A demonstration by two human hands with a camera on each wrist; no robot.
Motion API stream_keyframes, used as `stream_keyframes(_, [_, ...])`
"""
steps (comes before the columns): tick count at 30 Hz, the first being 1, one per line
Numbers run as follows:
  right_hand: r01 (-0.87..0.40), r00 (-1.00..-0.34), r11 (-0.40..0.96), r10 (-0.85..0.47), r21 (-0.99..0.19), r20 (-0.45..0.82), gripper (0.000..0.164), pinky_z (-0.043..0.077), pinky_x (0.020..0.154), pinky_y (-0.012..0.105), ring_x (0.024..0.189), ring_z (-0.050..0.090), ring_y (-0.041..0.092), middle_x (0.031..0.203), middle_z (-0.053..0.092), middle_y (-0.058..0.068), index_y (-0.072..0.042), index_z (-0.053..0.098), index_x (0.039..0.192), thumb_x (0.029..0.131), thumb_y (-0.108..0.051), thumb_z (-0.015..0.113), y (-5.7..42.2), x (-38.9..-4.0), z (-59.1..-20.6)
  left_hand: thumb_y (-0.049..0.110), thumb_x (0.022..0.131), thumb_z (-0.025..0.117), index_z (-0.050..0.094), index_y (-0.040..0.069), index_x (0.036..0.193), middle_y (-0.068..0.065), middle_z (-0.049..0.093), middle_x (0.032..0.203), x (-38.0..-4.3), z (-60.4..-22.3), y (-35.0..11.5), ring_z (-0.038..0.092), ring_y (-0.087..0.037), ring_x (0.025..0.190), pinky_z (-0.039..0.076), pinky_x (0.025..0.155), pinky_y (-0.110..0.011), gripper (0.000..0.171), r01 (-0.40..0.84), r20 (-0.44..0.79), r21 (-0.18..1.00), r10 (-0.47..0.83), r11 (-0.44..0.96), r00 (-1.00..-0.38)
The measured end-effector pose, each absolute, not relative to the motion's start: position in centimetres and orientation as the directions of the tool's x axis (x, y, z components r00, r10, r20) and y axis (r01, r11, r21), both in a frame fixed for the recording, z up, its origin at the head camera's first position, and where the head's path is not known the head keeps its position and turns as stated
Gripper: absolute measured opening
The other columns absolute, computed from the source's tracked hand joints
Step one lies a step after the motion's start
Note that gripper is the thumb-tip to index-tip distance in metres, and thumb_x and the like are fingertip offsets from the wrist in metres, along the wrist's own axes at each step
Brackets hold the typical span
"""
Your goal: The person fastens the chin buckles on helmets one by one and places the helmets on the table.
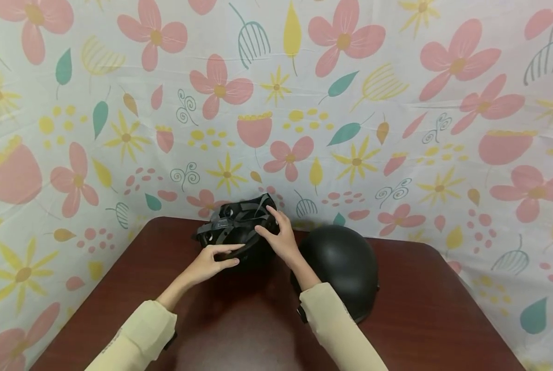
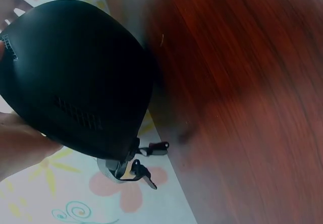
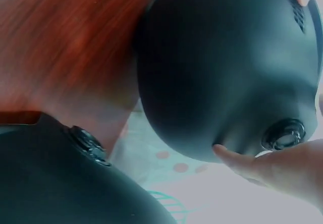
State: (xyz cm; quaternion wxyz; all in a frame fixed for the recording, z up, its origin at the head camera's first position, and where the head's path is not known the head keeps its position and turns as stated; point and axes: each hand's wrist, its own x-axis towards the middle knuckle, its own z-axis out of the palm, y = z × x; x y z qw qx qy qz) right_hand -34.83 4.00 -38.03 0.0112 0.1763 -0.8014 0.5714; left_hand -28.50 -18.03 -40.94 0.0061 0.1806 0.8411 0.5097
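A black helmet (image 1: 246, 257) is tipped open side up at the far left of the table, its inside padding and grey straps showing. My left hand (image 1: 211, 264) holds its near-left rim, fingers over the edge and thumb on the outside. On the right rim, my right hand (image 1: 282, 238) grips with fingers and thumb spread across the edge. In the right wrist view the thumb of the right hand (image 3: 275, 171) presses the smooth outer shell beside a round fitting (image 3: 284, 134). Buckled straps (image 2: 141, 166) dangle from the helmet in the left wrist view.
A second black helmet (image 1: 343, 268) sits dome up on the dark red wooden table (image 1: 425, 299), close to the right forearm. Behind the table's far edge hangs a flower-patterned cloth (image 1: 350, 118), near the held helmet.
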Motion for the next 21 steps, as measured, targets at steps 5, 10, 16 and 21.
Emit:
stream_keyframes(5, [-0.285, -0.946, 0.306, -0.241, -0.909, 0.216, 0.065, 0.027, 0.113, 0.065, 0.148, 0.021, 0.040, 0.162, 0.015, 0.015, -0.024, 0.036, 0.152, 0.094, -0.025, 0.064, 4.3, -34.8, -38.7, 0.027, 0.093, 0.066, 0.060, 0.017, 0.136, -0.017, 0.051, 0.145, -28.4, -41.0, -17.7, 0.048, -0.040, 0.131, 0.041, 0.104, -0.060, 0.045, 0.304, 0.174, 0.848, 0.313, 0.435, -0.934])
stream_keyframes(10, [-0.253, -0.956, 0.299, -0.224, -0.920, 0.191, 0.064, 0.028, 0.112, 0.064, 0.147, 0.023, 0.040, 0.162, 0.018, 0.016, -0.021, 0.037, 0.151, 0.093, -0.022, 0.065, 4.5, -34.8, -39.2, 0.029, 0.091, 0.069, 0.064, 0.018, 0.132, -0.014, 0.056, 0.141, -28.2, -41.2, -17.7, 0.052, -0.037, 0.128, 0.042, 0.103, -0.060, 0.042, 0.295, 0.170, 0.842, 0.297, 0.451, -0.940])
stream_keyframes(16, [-0.189, -0.969, 0.272, -0.204, -0.944, 0.135, 0.062, 0.033, 0.112, 0.060, 0.146, 0.025, 0.041, 0.161, 0.021, 0.015, -0.017, 0.040, 0.149, 0.092, -0.016, 0.064, 5.0, -34.9, -40.0, 0.028, 0.090, 0.071, 0.065, 0.011, 0.129, -0.013, 0.064, 0.131, -28.1, -41.4, -17.8, 0.058, -0.035, 0.122, 0.043, 0.103, -0.058, 0.043, 0.340, 0.194, 0.807, 0.327, 0.483, -0.925])
stream_keyframes(21, [-0.149, -0.976, 0.226, -0.187, -0.963, 0.108, 0.060, 0.041, 0.105, 0.055, 0.144, 0.029, 0.041, 0.159, 0.025, 0.015, -0.015, 0.044, 0.147, 0.089, -0.009, 0.061, 5.3, -35.0, -40.4, 0.026, 0.089, 0.072, 0.066, 0.007, 0.127, -0.013, 0.068, 0.124, -28.2, -41.5, -17.9, 0.061, -0.034, 0.117, 0.045, 0.101, -0.056, 0.043, 0.395, 0.234, 0.772, 0.355, 0.499, -0.905])
